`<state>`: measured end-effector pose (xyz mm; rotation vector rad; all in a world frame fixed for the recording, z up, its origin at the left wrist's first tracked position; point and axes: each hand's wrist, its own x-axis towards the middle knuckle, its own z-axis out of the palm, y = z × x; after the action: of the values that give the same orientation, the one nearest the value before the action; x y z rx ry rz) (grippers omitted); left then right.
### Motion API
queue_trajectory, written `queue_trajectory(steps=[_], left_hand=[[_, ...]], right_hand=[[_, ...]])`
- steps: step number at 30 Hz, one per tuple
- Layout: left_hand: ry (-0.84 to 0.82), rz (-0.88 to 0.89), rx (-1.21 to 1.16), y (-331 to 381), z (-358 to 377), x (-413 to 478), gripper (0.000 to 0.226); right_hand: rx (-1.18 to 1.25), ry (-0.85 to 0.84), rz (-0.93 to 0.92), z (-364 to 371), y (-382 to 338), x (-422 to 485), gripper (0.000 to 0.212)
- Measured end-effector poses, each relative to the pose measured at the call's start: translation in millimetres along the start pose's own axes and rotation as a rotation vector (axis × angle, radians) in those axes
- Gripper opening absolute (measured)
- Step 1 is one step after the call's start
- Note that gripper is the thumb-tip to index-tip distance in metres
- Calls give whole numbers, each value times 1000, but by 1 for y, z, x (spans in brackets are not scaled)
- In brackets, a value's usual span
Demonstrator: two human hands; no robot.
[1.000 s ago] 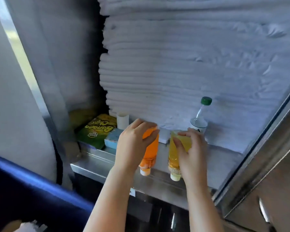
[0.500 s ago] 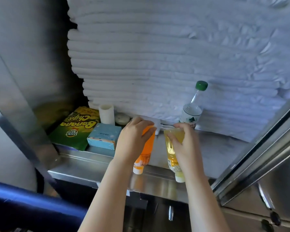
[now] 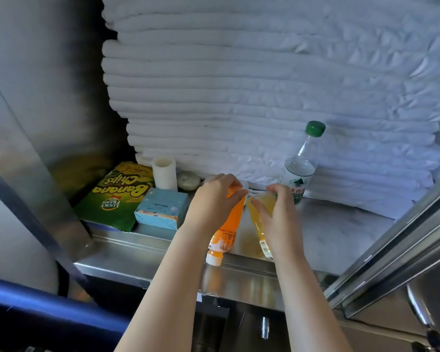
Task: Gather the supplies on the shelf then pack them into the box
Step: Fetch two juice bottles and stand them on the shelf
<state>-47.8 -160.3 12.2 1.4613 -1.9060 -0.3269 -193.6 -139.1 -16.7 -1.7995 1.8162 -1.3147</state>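
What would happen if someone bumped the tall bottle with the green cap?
The water bottle would probably tip easily: it stands upright and is tall and narrow. Once down, its round body could well roll along the smooth metal shelf. Its clear plastic would likely dent rather than break.

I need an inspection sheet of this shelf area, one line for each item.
Surface: steel shelf, shiny.
Job's things: orange bottle and yellow bottle, caps toward the person; water bottle upright against the towels; chips bag, blue box and white roll at left. Packing box not in view.
Clutter: grey oval thing beside the roll, unclear.
Grippers: left hand grips the orange bottle; right hand grips the yellow bottle.
Cables: nothing seen.
Surroundings: stacked white towels behind; metal frame at right; blue bar below left.
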Motion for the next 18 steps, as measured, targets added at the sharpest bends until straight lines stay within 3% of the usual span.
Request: queue_trajectory(steps=[9,18], left_hand=[[-169,-12,125,3,-1,12,25],[-173,-88,149,-7,22,6,26]], right_hand=[[-94,-40,66,3,7,6,31],[-306,-99,84,6,16,10,26]])
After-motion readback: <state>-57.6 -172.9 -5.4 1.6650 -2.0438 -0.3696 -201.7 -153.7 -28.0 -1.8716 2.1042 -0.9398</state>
